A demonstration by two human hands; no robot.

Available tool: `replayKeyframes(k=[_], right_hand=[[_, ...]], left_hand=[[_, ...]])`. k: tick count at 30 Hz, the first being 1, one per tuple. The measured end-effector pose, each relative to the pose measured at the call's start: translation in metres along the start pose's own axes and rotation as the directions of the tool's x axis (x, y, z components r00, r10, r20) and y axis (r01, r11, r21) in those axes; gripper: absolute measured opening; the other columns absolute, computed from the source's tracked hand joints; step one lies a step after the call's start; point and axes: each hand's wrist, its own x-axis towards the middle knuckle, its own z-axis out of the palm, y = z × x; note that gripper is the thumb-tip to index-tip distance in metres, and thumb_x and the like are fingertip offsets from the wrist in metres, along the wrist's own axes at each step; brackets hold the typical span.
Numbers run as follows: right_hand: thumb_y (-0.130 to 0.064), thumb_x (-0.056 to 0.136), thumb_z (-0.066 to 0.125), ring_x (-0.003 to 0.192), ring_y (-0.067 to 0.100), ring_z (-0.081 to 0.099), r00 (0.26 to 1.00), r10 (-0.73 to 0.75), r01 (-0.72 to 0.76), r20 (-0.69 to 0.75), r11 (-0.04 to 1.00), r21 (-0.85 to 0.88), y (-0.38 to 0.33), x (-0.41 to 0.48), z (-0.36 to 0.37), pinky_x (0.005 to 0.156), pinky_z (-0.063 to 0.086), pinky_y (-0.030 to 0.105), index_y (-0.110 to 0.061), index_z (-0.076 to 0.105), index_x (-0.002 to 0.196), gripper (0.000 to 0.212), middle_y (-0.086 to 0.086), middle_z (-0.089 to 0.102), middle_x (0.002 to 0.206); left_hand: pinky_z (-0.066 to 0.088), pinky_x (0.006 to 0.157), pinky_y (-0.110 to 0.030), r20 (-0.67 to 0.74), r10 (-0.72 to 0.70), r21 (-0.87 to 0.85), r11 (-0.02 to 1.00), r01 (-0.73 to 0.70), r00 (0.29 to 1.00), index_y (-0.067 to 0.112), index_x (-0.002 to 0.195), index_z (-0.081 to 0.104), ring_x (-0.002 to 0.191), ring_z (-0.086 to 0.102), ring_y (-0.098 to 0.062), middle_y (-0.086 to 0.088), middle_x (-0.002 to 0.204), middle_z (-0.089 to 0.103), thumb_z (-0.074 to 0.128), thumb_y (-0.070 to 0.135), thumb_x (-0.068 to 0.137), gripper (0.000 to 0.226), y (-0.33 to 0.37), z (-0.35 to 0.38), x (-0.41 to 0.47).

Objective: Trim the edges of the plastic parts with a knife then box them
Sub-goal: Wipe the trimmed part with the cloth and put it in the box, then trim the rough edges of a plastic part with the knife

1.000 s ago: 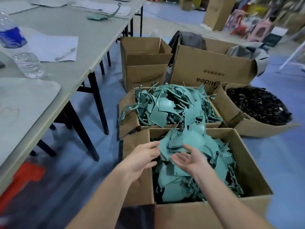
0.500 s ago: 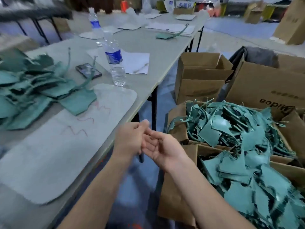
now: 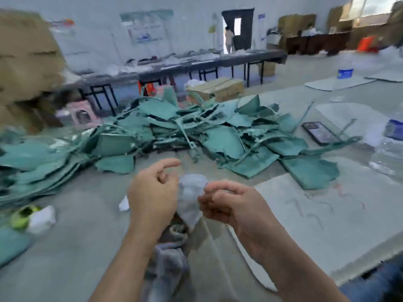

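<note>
A big heap of teal plastic parts (image 3: 196, 129) with ragged edges and thin sprues lies across the grey table (image 3: 76, 247), and more flat parts (image 3: 32, 168) are stacked to the left. Both hands hover above the table's near side. My left hand (image 3: 152, 192) has its fingers loosely curled and the index finger out, with nothing seen in it. My right hand (image 3: 226, 203) has its fingers curled against a pale grey piece of cloth (image 3: 190, 192) between the hands. Blur hides whether it pinches the cloth. I see no knife.
A pale mat with red scribbles (image 3: 327, 214) lies at the right. Behind it are a black phone (image 3: 319, 132) and a clear water bottle (image 3: 390, 149). A yellow-green and white object (image 3: 28, 215) sits at the left. Stacked cardboard boxes (image 3: 26, 62) rise beyond.
My view has swung left from the floor boxes of parts to the table. Both hands left the box, met in front of me and now hover over the grey cloth.
</note>
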Motion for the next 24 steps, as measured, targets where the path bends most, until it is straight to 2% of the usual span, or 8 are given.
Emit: replayKeyframes(k=[3,6,11,13,15,19,21,24], right_hand=[[0.015,0.088,0.053,0.066,0.02,0.068,0.996,-0.018,0.03,0.083,0.989,-0.143,0.01,0.038,0.041,0.067,0.059,0.028,-0.004,0.072,0.083,0.027,0.016,0.075,0.078],[0.006,0.089,0.057,0.066,0.018,0.063,0.992,-0.072,0.11,0.108,0.909,-0.402,0.022,0.077,0.072,0.067,0.054,0.035,-0.014,0.073,0.082,0.026,0.012,0.073,0.071],[-0.019,0.089,0.063,0.067,-0.006,0.062,0.914,-0.4,0.293,0.071,0.528,-0.797,0.029,0.126,0.094,0.057,0.042,0.006,-0.035,0.07,0.111,0.028,-0.017,0.067,0.098],[-0.033,0.088,0.062,0.077,0.002,0.064,0.818,-0.563,0.363,0.117,0.347,-0.865,0.019,0.143,0.092,0.072,0.051,0.018,-0.038,0.063,0.124,0.036,-0.008,0.067,0.11],[-0.047,0.089,0.057,0.077,0.021,0.063,0.756,-0.641,0.258,0.134,0.104,-0.961,0.001,0.169,0.089,0.07,0.053,0.033,-0.034,0.06,0.125,0.038,-0.002,0.068,0.096],[-0.058,0.096,0.053,0.065,0.025,0.047,0.914,-0.402,-0.16,-0.061,-0.218,-0.963,-0.014,0.219,0.087,0.057,0.036,0.033,-0.016,0.051,0.096,0.042,0.002,0.055,0.075],[-0.048,0.099,0.054,0.074,0.028,0.05,0.936,-0.338,-0.162,-0.103,-0.15,-0.975,-0.004,0.238,0.079,0.065,0.038,0.035,-0.014,0.049,0.095,0.034,0.006,0.061,0.088],[-0.024,0.099,0.054,0.062,0.023,0.055,0.909,-0.388,-0.022,-0.152,0.321,-0.947,0.004,0.249,0.072,0.055,0.039,0.033,-0.011,0.059,0.08,0.024,0.003,0.06,0.067]], left_hand=[[0.037,0.045,-0.016,-0.16,-0.068,0.051,0.996,0.077,0.985,0.051,0.107,0.07,0.047,0.051,-0.003,0.014,0.054,0.057,0.064,0.024,0.086,0.035,-0.06,-0.044,0.02],[0.046,0.076,-0.027,-0.227,-0.113,0.032,0.992,0.124,0.967,0.051,0.135,0.052,0.089,0.059,0.005,0.033,0.105,0.069,0.071,0.023,0.088,0.058,-0.102,-0.062,0.038],[0.039,0.108,-0.041,-0.416,-0.229,0.017,0.966,0.259,0.88,0.031,0.145,0.045,0.13,0.049,-0.021,0.005,0.143,0.056,0.068,0.013,0.087,0.065,-0.152,-0.051,0.042],[0.038,0.107,-0.042,-0.425,-0.284,0.019,0.946,0.322,0.859,0.029,0.143,0.046,0.128,0.049,-0.024,0.004,0.139,0.059,0.066,0.007,0.084,0.066,-0.164,-0.045,0.042],[0.038,0.104,-0.037,-0.415,-0.271,0.054,0.946,0.321,0.868,0.029,0.144,0.046,0.124,0.049,-0.019,0.01,0.136,0.06,0.066,0.005,0.082,0.069,-0.167,-0.042,0.044],[0.038,0.104,-0.035,-0.369,-0.237,0.08,0.955,0.284,0.899,0.033,0.144,0.045,0.119,0.045,-0.01,0.014,0.129,0.06,0.064,0.003,0.08,0.073,-0.161,-0.038,0.045],[0.039,0.105,-0.039,-0.358,-0.258,0.051,0.954,0.294,0.897,0.035,0.143,0.046,0.116,0.045,-0.009,0.012,0.127,0.061,0.063,0.005,0.079,0.072,-0.16,-0.04,0.045],[0.04,0.105,-0.041,-0.35,-0.279,0.036,0.95,0.31,0.894,0.035,0.142,0.046,0.108,0.042,-0.005,0.014,0.122,0.062,0.062,0.006,0.081,0.069,-0.16,-0.043,0.049]])
